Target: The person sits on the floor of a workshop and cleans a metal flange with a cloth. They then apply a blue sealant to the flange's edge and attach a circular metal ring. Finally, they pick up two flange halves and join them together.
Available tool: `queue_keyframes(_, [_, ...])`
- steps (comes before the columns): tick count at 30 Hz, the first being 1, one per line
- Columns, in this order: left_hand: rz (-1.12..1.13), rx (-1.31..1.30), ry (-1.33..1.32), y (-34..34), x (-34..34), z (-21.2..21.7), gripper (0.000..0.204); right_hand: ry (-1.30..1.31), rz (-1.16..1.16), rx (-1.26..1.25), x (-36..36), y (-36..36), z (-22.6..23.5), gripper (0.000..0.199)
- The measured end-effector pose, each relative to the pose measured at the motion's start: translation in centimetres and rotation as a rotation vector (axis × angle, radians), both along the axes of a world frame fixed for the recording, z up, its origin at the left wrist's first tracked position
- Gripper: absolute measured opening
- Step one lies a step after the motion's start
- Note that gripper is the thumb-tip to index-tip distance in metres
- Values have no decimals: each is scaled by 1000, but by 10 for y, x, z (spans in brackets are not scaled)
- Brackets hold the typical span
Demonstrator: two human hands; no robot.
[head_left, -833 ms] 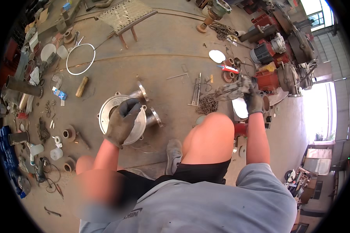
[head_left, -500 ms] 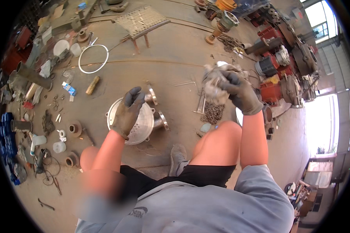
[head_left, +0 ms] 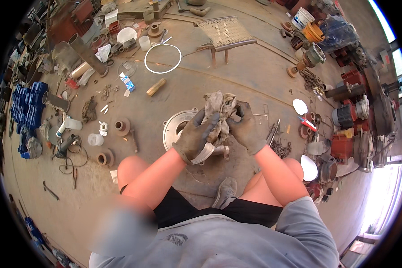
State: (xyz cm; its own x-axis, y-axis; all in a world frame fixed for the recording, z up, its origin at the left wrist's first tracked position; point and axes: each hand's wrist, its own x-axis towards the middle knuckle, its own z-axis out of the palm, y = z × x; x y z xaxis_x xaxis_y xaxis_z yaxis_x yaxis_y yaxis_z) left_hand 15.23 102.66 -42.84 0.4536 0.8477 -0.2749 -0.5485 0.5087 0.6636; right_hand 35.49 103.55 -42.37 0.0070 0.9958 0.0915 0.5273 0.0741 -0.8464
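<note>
Brought the rag (head_left: 214, 106) in to the left hand (head_left: 193, 137), touching it from eight o'clock with fingers of unclear grip and pinching its twelve-to-six length in curled fingers of the right hand (head_left: 247, 133) at four.

forearms (head_left: 161, 173) angled inward, the gloved left grip (head_left: 195, 136) and right grip (head_left: 247, 130) face each other, both curled.
</note>
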Motion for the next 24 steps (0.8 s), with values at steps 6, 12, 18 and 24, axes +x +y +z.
queue_keyframes(6, [78,-168,-205,-7,-8,9,41,986,88,-407,-21,-5,5,62])
queue_keyframes(12, [10,505,928,11,-36,-10,52,475,75,-374,-44,6,-3,49])
queue_keyframes(18, [497,142,964,60,-126,12,59,-40,65,-139,-28,59,-82,59])
queue_keyframes(24, [709,65,558,55,-164,21,50,-964,175,-158,-81,73,-204,78])
